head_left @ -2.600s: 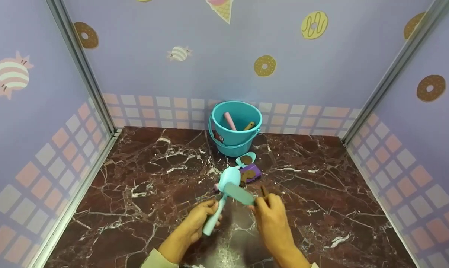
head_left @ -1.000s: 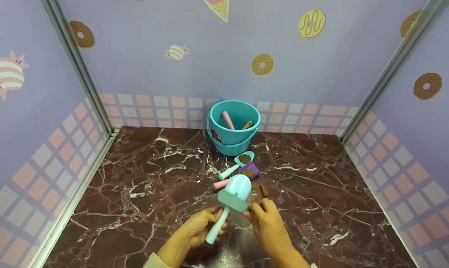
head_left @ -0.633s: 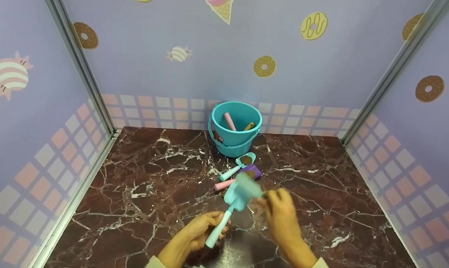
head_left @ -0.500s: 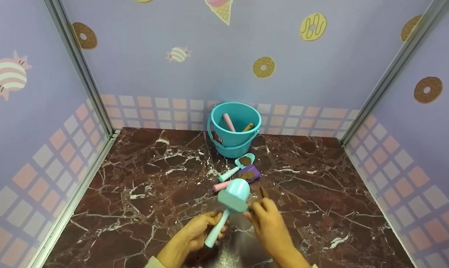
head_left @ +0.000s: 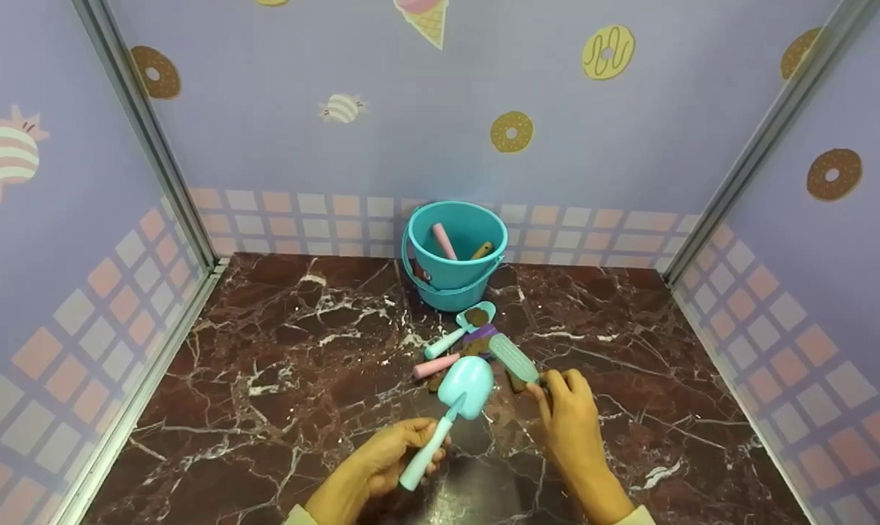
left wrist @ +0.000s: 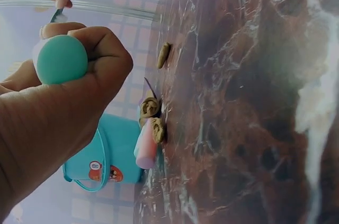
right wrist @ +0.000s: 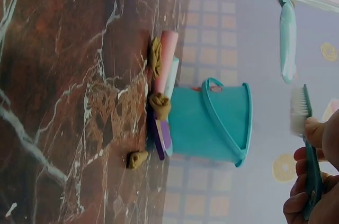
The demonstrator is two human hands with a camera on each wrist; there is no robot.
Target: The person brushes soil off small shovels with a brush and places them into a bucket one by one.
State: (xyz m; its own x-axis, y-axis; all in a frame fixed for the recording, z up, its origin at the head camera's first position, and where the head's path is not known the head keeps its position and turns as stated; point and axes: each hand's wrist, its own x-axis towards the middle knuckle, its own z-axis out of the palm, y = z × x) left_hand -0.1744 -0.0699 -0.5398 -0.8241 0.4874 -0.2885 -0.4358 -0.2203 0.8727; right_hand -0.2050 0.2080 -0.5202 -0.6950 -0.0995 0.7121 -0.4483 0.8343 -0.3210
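Note:
My left hand [head_left: 396, 452] grips the handle of a mint-green toy shovel [head_left: 468, 386], its blade raised and pointing away from me. In the left wrist view the round handle end [left wrist: 62, 59] sticks out of the curled fingers. My right hand [head_left: 572, 419] holds a green scrub brush [head_left: 514, 359] by its handle, up and to the right of the shovel blade. White bristles [right wrist: 298, 112] show in the right wrist view, facing the shovel with a small gap between. Both tools are held above the marble-patterned surface.
A turquoise bucket [head_left: 450, 281] with a pink handle [head_left: 444, 241] and a yellow handle [head_left: 483, 250] inside stands by the back wall. Before it lie a small mint shovel [head_left: 445, 343], a pink-handled purple shovel [head_left: 436, 365] and several brown lumps [right wrist: 160, 106]. Panels enclose three sides.
The brush has gone back and forth over the shovel blade and is now off it, up and to the right. The shovel has turned and dropped slightly nearer me, still in the left hand.

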